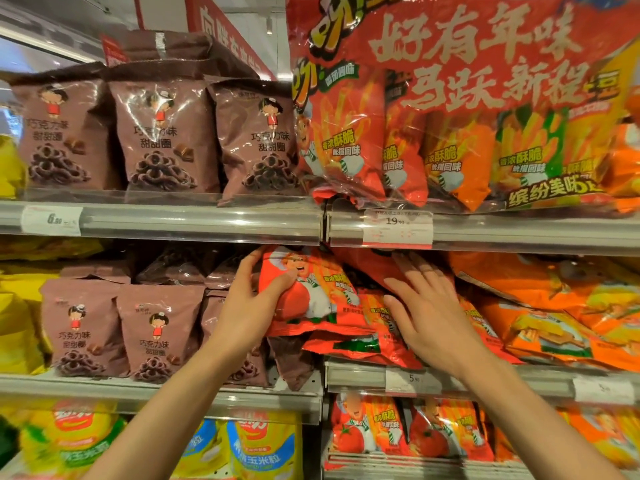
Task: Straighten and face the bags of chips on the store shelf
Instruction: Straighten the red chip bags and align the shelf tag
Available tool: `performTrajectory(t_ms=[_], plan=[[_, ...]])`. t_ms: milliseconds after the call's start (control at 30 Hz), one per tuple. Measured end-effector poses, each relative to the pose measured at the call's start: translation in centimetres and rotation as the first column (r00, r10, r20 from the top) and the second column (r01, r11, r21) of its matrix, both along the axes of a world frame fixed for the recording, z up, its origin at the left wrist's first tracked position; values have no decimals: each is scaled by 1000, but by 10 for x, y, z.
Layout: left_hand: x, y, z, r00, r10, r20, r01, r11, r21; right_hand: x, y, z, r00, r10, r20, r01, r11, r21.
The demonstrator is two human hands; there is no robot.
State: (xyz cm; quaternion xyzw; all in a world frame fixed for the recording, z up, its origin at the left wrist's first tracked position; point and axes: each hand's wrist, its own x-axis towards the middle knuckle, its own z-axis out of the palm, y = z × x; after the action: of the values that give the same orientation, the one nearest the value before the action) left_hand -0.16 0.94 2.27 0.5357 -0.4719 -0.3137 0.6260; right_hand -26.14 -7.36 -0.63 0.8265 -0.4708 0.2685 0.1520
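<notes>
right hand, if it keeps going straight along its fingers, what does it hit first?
The right hand points up and into the shelf; its fingers already lie on a tilted red chip bag, so that comes first. Depth behind is unclear.

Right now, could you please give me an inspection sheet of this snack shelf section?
Surface: middle shelf, price tags on its front rail.
Job's things: red chip bag tilted, front facing out, atop other slumped red bags; orange bags lying slanted to the right.
Clutter: brown chocolate-ring bags upright on the left; one brown bag poking over the shelf edge.
Hands: left hand grips the red chip bag's left edge; right hand rests open on the red bags.
Cables: nothing seen.
Surroundings: large red multipack on the upper shelf; yellow bags below.
</notes>
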Motion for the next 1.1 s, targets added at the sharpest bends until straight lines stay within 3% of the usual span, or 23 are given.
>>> performTrajectory(t_ms=[300, 400, 567, 700, 867, 967, 1100], plan=[[20, 12, -5, 999, -28, 42, 29, 999, -22, -8, -14, 11, 969, -225, -98, 234, 968, 90], [23, 17, -5, 998, -42, 43, 44, 998, -45, -7, -10, 13, 970, -220, -102, 228, 972, 65], [32, 25, -7, 997, -66, 44, 69, 995, -66, 18, 7, 9, 992, -77, 95, 84, 994, -63], [40, 32, -11, 995, -83, 49, 87, 993, -84, 48, 5, 11, 993, -120, -2, 115, 952, 283], [47, 37, -15, 994, -101, 45, 105, 989, -102, 73, -11, 16, 965, -261, 19, 185, 732, 656], [50, 39, -16, 994, -100, 34, 103, 990, -102, 85, -19, 18, 956, -281, 81, 134, 668, 732], [53, 43, -17, 994, -110, 23, 111, 989, -100, 84, -19, 5, 917, -270, 294, 8, 750, 662]])
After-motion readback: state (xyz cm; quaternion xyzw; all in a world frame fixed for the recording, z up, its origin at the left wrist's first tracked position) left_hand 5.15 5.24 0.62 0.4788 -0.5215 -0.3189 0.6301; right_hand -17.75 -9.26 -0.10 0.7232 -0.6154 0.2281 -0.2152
